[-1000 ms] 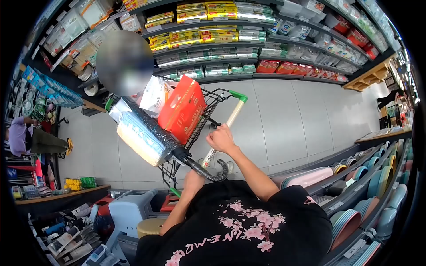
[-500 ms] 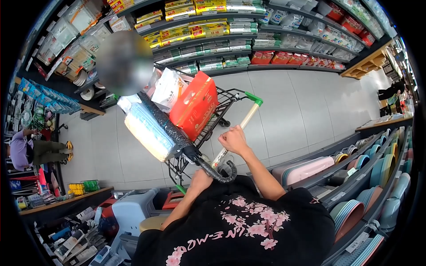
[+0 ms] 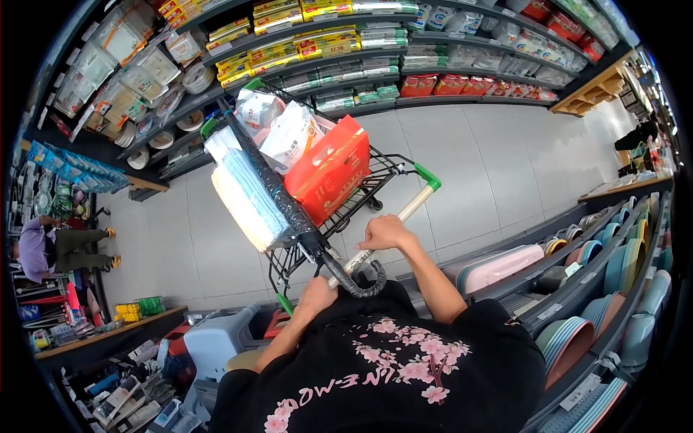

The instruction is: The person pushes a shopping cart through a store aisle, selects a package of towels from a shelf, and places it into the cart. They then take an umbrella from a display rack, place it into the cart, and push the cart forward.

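Note:
My left hand [image 3: 317, 296] is closed around the near left part of the shopping cart's pale handlebar [image 3: 411, 206]. Further along the bar, my right hand [image 3: 382, 233] grips it too, fingers wrapped over. Between my hands, the curved handle of a black umbrella [image 3: 271, 180] hooks over the bar, while its shaft lies lengthwise across the wire cart [image 3: 390, 164]. Inside the cart are a red bag [image 3: 332, 173], a white printed package [image 3: 290, 137] and another clear-and-white package [image 3: 258, 110]. A plastic-wrapped blue and cream pack [image 3: 245, 198] rests along the left side.
Shelves of yellow and green packs [image 3: 310, 47] curve ahead of the cart. Bowls and basins [image 3: 570, 346] fill the shelf on my right; a blue-grey plastic stool [image 3: 216, 343] stands at my left. A person in a purple top [image 3: 32, 249] is at far left. Grey tiled floor [image 3: 491, 159] runs rightward.
The cart has turned slightly and shifted right in view, its green-cornered far end now showing near the shelf. A blurred patch there is gone. Both hands keep their hold on the bar.

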Tool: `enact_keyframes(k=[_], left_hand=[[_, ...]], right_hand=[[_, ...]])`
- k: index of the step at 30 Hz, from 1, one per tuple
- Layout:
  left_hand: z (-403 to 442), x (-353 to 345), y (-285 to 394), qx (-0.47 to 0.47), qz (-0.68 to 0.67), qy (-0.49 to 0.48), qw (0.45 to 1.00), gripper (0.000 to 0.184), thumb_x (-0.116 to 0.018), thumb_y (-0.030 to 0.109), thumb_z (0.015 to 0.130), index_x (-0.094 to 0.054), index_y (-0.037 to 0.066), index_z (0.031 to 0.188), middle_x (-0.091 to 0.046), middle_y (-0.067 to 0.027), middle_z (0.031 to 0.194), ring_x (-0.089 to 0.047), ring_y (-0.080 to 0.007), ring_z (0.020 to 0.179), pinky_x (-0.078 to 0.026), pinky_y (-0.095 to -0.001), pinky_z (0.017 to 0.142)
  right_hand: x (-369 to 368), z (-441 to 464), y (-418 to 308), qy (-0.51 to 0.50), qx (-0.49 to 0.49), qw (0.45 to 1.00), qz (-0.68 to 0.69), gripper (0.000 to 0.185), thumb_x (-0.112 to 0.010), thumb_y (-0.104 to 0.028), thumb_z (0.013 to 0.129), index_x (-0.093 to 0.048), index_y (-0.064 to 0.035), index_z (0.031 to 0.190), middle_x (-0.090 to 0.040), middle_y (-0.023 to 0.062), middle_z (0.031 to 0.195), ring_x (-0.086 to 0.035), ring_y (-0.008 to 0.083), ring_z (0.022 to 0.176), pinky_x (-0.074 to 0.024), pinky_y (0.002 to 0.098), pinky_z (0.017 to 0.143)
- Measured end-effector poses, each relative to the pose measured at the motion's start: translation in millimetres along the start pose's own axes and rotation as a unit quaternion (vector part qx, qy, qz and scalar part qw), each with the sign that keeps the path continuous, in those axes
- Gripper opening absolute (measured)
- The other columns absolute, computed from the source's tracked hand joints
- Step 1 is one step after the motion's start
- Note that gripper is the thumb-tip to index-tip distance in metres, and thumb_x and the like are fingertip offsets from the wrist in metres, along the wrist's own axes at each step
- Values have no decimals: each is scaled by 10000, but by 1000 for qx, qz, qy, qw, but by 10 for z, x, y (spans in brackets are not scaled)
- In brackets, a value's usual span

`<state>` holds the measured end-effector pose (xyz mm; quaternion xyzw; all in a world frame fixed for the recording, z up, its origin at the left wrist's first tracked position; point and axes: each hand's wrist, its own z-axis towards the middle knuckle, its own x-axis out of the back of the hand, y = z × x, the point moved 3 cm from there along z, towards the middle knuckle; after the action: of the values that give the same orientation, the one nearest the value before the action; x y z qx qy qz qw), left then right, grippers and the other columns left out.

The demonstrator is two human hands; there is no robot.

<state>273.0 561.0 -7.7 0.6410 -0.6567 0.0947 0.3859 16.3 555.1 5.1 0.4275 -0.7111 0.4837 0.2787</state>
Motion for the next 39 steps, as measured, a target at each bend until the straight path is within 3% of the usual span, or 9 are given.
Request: enact_keyframes(k=[2, 6, 11, 13, 17, 20, 23, 31, 39], left_hand=[[-14, 23, 7, -10, 5, -3, 1000, 334, -643, 256, 827, -710, -53, 936, -675, -309, 928, -660, -463, 906, -525, -505, 838], [14, 65, -1, -53, 17, -3, 998, 346, -647, 264, 830, -707, -67, 911, -673, -314, 895, -666, -456, 881, -531, -503, 811], [315, -137, -99, -173, -19, -32, 984, 352, -664, 262, 820, -705, -82, 886, -669, -319, 852, -677, -446, 843, -532, -493, 782], [228, 25, 63, -164, -9, -83, 983, 342, -657, 240, 805, -706, -83, 906, -671, -316, 841, -683, -436, 840, -531, -484, 781], [345, 34, -245, -218, -10, -89, 972, 335, -629, 228, 811, -694, -97, 863, -672, -309, 826, -687, -425, 766, -542, -469, 724], [310, 188, -265, -250, 8, -93, 964, 258, -557, 69, 721, -701, -90, 864, -664, -288, 730, -692, -391, 668, -547, -461, 654], [328, 292, -333, -234, 18, -138, 962, 260, -573, 83, 726, -696, -100, 864, -667, -294, 753, -696, -397, 703, -548, -463, 683], [460, 462, -301, -274, 45, -105, 955, 264, -605, 104, 745, -690, -103, 886, -664, -326, 858, -686, -437, 829, -539, -478, 773], [527, 920, 15, -268, 66, -125, 953, 279, -597, 98, 766, -689, -95, 945, -666, -327, 945, -679, -437, 893, -532, -483, 815]], right_hand=[[16, -36, -11, -92, -3, 995, 36, 530, -736, -652, 689, -766, -124, 728, -711, 83, 699, -693, 293, 735, -534, 383, 693], [32, -14, 51, -142, -10, 988, 51, 566, -799, -654, 620, -783, -106, 765, -709, 64, 681, -688, 251, 681, -528, 352, 634], [-46, -15, 254, -169, -31, 982, 75, 524, -833, -588, 631, -792, -91, 792, -722, 60, 706, -665, 202, 640, -512, 322, 606], [-65, -89, 309, -169, -52, 978, 114, 599, -820, -660, 588, -792, -95, 787, -717, 85, 703, -680, 238, 670, -526, 335, 632], [-161, -115, 115, -189, -103, 964, 154, 576, -851, -597, 606, -790, -60, 807, -720, 69, 711, -668, 195, 663, -519, 316, 637], [-215, -129, 56, -204, -115, 958, 165, 561, -842, -587, 645, -791, -59, 828, -703, 44, 696, -633, 154, 649, -498, 294, 624], [-212, -130, -57, -231, -141, 951, 151, 563, -826, -598, 675, -794, -68, 862, -684, 24, 689, -608, 126, 656, -477, 271, 622], [-149, -80, -65, -252, -188, 934, 172, 567, -821, -598, 684, -792, -61, 863, -672, 4, 682, -591, 116, 664, -464, 268, 624], [-75, -16, 152, -212, -185, 937, 206, 562, -830, -583, 682, -790, -53, 864, -704, 31, 724, -600, 121, 666, -478, 283, 642]])
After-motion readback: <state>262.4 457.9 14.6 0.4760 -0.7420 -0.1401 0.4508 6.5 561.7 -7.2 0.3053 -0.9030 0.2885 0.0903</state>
